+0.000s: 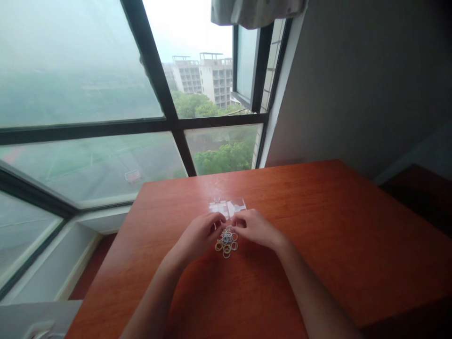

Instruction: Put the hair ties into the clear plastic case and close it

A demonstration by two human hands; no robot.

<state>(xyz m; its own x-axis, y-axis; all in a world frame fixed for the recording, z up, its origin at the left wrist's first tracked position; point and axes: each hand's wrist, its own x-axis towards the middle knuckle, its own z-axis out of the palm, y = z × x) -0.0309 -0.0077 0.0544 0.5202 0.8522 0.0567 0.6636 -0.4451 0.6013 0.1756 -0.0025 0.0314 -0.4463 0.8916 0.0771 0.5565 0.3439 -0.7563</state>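
Observation:
A small heap of several thin elastic rings (226,243), pale yellow and light blue, lies on the red-brown wooden table (318,226). My left hand (199,234) and my right hand (254,227) meet just above the heap, fingers curled in a pinch over the rings; what they pinch is too small to make out. A small clear plastic packet (228,206) lies flat just beyond my fingertips.
The table stands against a large window (106,117) with dark frames, with trees and buildings outside. A grey wall (353,80) rises at the right. The table's left edge drops to the floor by the window sill.

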